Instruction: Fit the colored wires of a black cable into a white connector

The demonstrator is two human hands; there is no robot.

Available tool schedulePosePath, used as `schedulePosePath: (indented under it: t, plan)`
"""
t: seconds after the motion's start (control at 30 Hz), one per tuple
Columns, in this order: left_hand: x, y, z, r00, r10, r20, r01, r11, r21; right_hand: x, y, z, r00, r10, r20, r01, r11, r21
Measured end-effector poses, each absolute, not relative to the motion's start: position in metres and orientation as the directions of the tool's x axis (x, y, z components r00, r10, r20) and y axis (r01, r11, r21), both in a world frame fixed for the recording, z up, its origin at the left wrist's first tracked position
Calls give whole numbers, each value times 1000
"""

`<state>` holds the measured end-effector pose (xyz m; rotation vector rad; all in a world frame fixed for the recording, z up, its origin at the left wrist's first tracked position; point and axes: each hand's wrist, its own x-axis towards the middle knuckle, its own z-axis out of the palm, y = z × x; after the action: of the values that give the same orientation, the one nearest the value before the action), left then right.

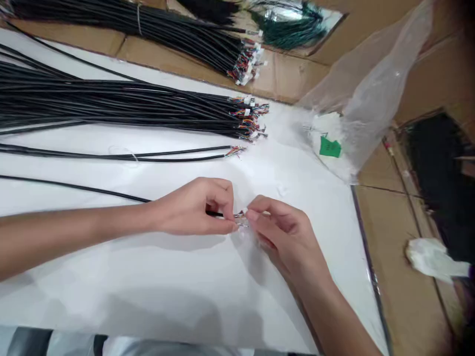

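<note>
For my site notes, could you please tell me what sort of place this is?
Probably a workshop bench for wiring: a bundle of black cables with coloured wire ends lies on a white table, and the left hand holds a single cable.

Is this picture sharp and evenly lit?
Not quite. Head view: soft shadows lie on the white table near the left hand and right hand; the same head view darkens at its right edge, and the wires between the hands look blurred.
</note>
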<state>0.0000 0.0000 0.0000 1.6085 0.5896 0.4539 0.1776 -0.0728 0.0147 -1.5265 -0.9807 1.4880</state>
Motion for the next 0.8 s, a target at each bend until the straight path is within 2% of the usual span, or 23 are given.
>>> schedulePosePath:
  t: [0.2, 0.43, 0.8]
  plan:
    - [0, -2, 6, 765, 641, -62, 89, -10, 996, 183, -73, 16, -9, 900, -436, -40, -436, -899]
    - [1, -1, 5, 757, 648, -82, 130, -26, 991, 184, -75, 14, -13, 912, -411, -2, -411, -912]
    - [2, 0, 5, 766, 637, -83, 152, -54, 987, 182, -73, 18, -64, 875, -480, -54, -483, -874]
